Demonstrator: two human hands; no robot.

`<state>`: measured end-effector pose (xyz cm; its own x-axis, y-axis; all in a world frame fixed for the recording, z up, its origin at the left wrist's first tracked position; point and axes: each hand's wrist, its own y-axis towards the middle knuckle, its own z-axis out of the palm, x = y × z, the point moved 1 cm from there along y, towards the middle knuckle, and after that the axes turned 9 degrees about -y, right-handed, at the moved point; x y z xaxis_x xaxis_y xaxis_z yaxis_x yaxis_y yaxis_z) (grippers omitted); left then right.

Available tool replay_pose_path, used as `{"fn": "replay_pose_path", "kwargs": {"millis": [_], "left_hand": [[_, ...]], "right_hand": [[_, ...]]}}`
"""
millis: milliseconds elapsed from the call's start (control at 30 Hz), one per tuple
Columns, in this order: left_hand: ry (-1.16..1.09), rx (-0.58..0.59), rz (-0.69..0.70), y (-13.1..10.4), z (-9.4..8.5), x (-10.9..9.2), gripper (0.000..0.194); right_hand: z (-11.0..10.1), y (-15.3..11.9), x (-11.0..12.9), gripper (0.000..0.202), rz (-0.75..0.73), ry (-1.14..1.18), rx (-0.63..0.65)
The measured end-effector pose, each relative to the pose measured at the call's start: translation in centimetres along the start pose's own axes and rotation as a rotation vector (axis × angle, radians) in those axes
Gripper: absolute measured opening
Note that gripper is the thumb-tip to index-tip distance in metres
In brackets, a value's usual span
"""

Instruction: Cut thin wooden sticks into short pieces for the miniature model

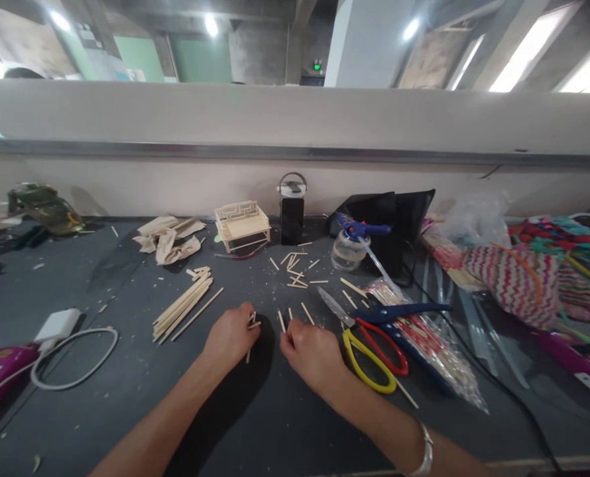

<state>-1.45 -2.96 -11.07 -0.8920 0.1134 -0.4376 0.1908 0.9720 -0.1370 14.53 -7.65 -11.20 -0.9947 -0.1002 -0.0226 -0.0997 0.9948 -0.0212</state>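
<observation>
My left hand point(231, 334) is closed, pinching a few short wooden sticks point(248, 350) that cross each other at the fingertips. Just to its right, my right hand point(315, 348) rests low over the table with curled fingers. A short wooden stick point(282, 321) pokes out at its fingertips, and others beside it are partly hidden by the knuckles. Beyond both hands lie scattered cut pieces of stick point(297, 281). A bundle of longer wooden sticks point(183, 308) lies left of my left hand. Scissors with red and yellow handles point(369, 377) lie close to my right wrist.
A miniature wooden bench point(242, 225) stands at the back, near a black phone-like device point(292, 220). A blue glue gun point(362, 228) rests on a glass jar point(347, 255). Blue-handled cutters point(404, 311) lie over a plastic packet point(437, 351). A white cable point(113, 344) loops at left.
</observation>
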Motion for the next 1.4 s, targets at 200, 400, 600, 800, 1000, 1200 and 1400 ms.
{"fn": "replay_pose_path", "kwargs": {"millis": [200, 400, 600, 800, 1000, 1200, 1400], "left_hand": [[0.001, 0.026, -0.024, -0.2, -0.3, 0.0, 0.012], [0.015, 0.026, -0.03, -0.2, -0.4, -0.1, 0.013], [0.008, 0.036, -0.027, -0.2, -0.6, -0.1, 0.013], [-0.018, 0.018, -0.018, -0.1, -0.5, 0.1, 0.011], [-0.055, 0.028, -0.028, -0.1, -0.5, 0.2, 0.013], [-0.007, 0.016, -0.012, 0.0, -0.4, 0.3, 0.014], [0.052, 0.047, -0.027, -0.3, -0.6, 0.0, 0.014]], "right_hand": [[0.6, 0.0, -0.1, 0.022, -0.006, -0.048, -0.005], [0.8, 0.1, -0.3, 0.02, -0.002, -0.037, -0.015], [0.6, 0.4, -0.5, 0.022, -0.001, -0.051, 0.015], [0.6, 0.5, -0.6, 0.023, 0.007, -0.048, 0.013], [0.4, 0.3, -0.5, 0.026, 0.004, -0.036, -0.007], [0.1, 0.2, -0.8, 0.023, -0.001, -0.03, 0.012], [-0.1, 0.3, -0.9, 0.023, -0.001, -0.026, 0.041]]}}
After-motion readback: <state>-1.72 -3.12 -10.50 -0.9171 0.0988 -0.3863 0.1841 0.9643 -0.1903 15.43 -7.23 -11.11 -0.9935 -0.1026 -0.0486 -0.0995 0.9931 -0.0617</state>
